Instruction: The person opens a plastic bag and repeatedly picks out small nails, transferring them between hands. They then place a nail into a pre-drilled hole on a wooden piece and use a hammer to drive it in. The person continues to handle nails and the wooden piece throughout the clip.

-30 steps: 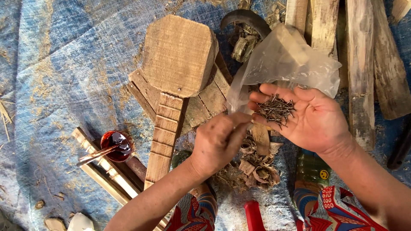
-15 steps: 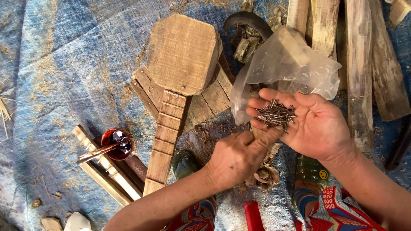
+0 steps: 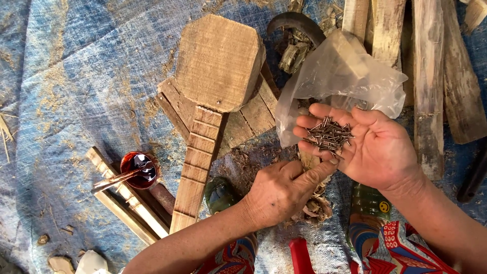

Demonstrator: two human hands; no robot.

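Fingers (image 3: 324, 170) of left hand (image 3: 279, 193) touch right hand's (image 3: 375, 149) nail pile (image 3: 329, 134).

Right hand (image 3: 373, 149): palm up, fingers spread and slightly cupped, forearm running to lower right. Left hand (image 3: 281, 190): back up, loosely curled, index finger (image 3: 319, 170) extended, its tip touching the right hand's little-finger edge. Left forearm runs to lower left.

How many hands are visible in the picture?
2. The right hand lies open, palm up, with small nails on it. The left hand is just below, its forefinger reaching toward the nails.
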